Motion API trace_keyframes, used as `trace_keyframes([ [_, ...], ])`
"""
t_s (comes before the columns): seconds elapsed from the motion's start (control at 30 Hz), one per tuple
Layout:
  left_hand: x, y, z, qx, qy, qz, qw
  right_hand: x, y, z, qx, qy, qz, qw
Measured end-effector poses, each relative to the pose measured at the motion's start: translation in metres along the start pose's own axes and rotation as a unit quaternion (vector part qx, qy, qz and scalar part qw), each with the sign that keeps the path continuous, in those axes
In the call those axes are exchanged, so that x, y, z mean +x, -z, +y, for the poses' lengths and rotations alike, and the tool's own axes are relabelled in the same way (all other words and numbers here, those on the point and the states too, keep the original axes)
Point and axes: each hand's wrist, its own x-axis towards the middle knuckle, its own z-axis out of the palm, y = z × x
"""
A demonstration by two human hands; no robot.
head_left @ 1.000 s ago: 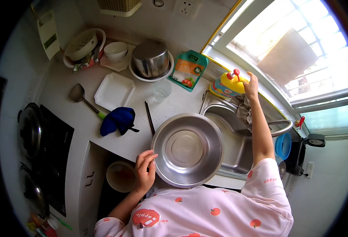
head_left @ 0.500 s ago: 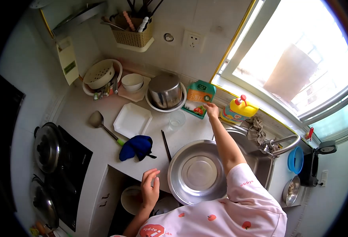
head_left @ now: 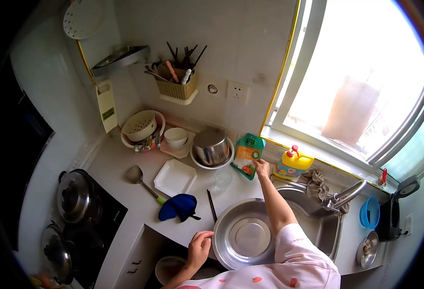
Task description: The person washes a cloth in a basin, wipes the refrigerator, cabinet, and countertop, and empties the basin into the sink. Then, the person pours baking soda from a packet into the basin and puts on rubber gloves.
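Observation:
At the right edge of a green and orange packet, my right hand has its fingers against the bag, which leans upright by the wall. My left hand hovers by the left rim of a large steel basin, fingers loosely curled and nothing visible in them. The basin sits on the counter edge beside the sink. A yellow bottle with a red pump stands right of the packet. Left of the packet are a glass and an upturned steel pot in a white bowl.
Dark chopsticks, a blue cloth item, a spatula and a white tray lie on the counter. The stove is at left. The faucet arches at right, near a blue bowl.
My right hand has left the yellow bottle and moved left to the packet. My left hand has come slightly off the basin rim. The view has tilted up, showing more wall.

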Motion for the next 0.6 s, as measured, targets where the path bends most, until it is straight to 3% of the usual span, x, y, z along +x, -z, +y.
trace_keyframes([
  [0.1,-0.012,-0.007,0.0,-0.008,0.011,-0.009,1.0,-0.035,0.023,-0.017,0.056,0.144,0.038,0.987],
  [0.13,-0.013,-0.011,0.002,-0.014,0.014,-0.012,1.0,-0.066,0.05,-0.045,-0.05,0.238,0.076,0.967],
  [0.23,-0.015,-0.036,0.012,-0.073,0.043,-0.039,0.996,-0.133,0.127,-0.092,-0.087,0.344,0.074,0.932],
  [0.4,-0.014,-0.136,0.009,-0.172,0.016,-0.04,0.984,-0.229,0.249,-0.135,-0.063,0.326,-0.009,0.943],
  [0.5,-0.026,-0.192,0.012,-0.327,0.151,-0.1,0.927,-0.274,0.298,-0.142,-0.147,0.315,-0.058,0.936],
  [0.53,-0.034,-0.185,0.046,-0.378,0.177,-0.153,0.896,-0.284,0.307,-0.137,-0.138,0.323,-0.072,0.934],
  [0.6,-0.052,-0.203,0.048,-0.471,0.266,-0.21,0.814,-0.301,0.319,-0.126,-0.15,0.318,-0.084,0.932],
])
